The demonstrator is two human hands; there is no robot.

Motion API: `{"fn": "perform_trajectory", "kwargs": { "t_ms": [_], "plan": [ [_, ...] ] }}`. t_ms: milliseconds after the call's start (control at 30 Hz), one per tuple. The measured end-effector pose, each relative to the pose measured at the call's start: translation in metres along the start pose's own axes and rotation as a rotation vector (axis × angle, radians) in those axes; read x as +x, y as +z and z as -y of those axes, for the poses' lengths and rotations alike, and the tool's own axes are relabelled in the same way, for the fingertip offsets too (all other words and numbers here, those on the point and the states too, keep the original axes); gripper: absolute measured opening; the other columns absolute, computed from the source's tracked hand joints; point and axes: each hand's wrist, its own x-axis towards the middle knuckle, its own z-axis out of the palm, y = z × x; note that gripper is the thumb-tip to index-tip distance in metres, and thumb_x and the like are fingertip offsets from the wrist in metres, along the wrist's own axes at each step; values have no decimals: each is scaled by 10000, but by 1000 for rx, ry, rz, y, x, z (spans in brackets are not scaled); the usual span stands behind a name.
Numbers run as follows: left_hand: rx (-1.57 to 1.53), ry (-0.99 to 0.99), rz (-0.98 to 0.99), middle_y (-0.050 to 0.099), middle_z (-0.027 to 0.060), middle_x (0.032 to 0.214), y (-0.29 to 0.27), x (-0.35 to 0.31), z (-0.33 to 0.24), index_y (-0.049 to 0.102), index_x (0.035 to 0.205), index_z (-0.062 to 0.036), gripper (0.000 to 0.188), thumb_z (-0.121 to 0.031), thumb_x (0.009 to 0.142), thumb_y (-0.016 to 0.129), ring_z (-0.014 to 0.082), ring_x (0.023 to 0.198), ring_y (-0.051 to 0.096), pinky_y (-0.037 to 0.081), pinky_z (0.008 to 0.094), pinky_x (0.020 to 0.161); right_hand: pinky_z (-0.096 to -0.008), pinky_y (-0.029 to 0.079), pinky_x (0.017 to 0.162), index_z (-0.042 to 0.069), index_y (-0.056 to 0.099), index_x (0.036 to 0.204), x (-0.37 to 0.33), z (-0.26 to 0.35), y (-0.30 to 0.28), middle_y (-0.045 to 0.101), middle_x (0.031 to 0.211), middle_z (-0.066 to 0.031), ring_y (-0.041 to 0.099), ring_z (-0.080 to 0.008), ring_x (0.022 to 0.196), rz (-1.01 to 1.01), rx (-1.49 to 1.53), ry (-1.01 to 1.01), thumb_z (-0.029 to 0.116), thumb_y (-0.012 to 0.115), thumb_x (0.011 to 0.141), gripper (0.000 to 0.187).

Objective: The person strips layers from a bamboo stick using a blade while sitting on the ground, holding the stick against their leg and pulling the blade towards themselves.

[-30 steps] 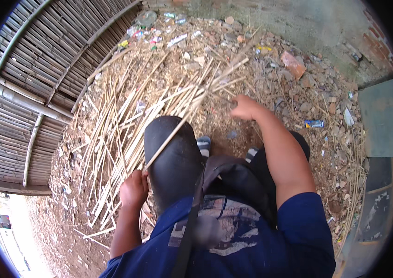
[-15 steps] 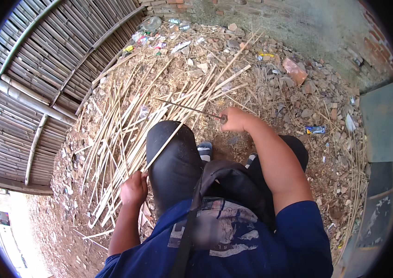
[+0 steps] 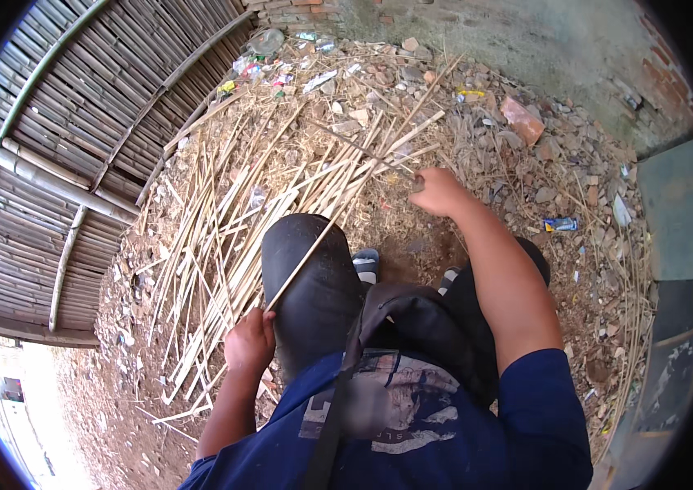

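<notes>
My left hand is closed on the near end of a long bamboo strip. The strip slants across my left knee toward the far right. In my right hand is the handle end of a knife with a long, thin, dark blade. The blade points to the far left and passes over the far part of the strips. Beyond and left of my knee, a loose heap of pale bamboo strips lies on the ground, many crossing one another.
A bamboo-slat fence stands at the left, and a worn plaster-and-brick wall runs along the back. Rubble includes a reddish brick piece. A blue packet lies right of my arm, near grey-green panels.
My right hand has moved away and a little right, carrying the knife farther along the strip. My left hand has shifted slightly right, still holding the strip.
</notes>
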Motion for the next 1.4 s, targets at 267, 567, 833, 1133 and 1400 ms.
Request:
{"fn": "perform_trajectory", "kwargs": {
  "t_ms": [267, 567, 833, 1133, 1400],
  "plan": [
    [-6, 70, -164, 646, 160, 679, 20, -6, 4, 539, 873, -108, 290, -364, 1001, 589, 410, 590, 651, 507, 519, 516, -449, 557, 857, -40, 703, 1037, -24, 20, 8, 707, 1003, -245, 698, -368, 965, 154, -132, -59, 183, 646, 750, 368],
    [38, 55, -91, 658, 166, 715, 5, -7, 6, 540, 882, -102, 289, -360, 1006, 579, 419, 591, 647, 502, 526, 516, -438, 557, 834, -25, 692, 1135, -36, 50, -3, 702, 1025, -270, 698, -377, 966, 142, -127, -95, 211, 653, 755, 448],
    [13, 41, -67, 664, 201, 707, 5, 1, 11, 526, 889, -99, 271, -338, 1011, 566, 436, 617, 654, 507, 559, 558, -414, 545, 800, -15, 698, 1095, -12, 9, -6, 712, 959, -195, 699, -300, 885, 308, -133, -10, 210, 709, 725, 433],
    [-133, 24, -65, 670, 214, 749, 24, -5, 14, 546, 913, -91, 274, -344, 1019, 550, 462, 642, 646, 499, 575, 566, -425, 559, 835, 51, 737, 1111, -14, 5, 29, 722, 953, -212, 700, -374, 918, 268, -122, -258, 237, 741, 705, 447],
    [-93, 8, -105, 654, 189, 742, 26, -13, 19, 560, 920, -92, 275, -349, 1017, 559, 443, 635, 642, 497, 567, 563, -467, 554, 757, 42, 737, 1005, -39, 65, 3, 712, 883, -208, 702, -357, 835, 199, -175, -192, 188, 671, 768, 285]
  ]
}}
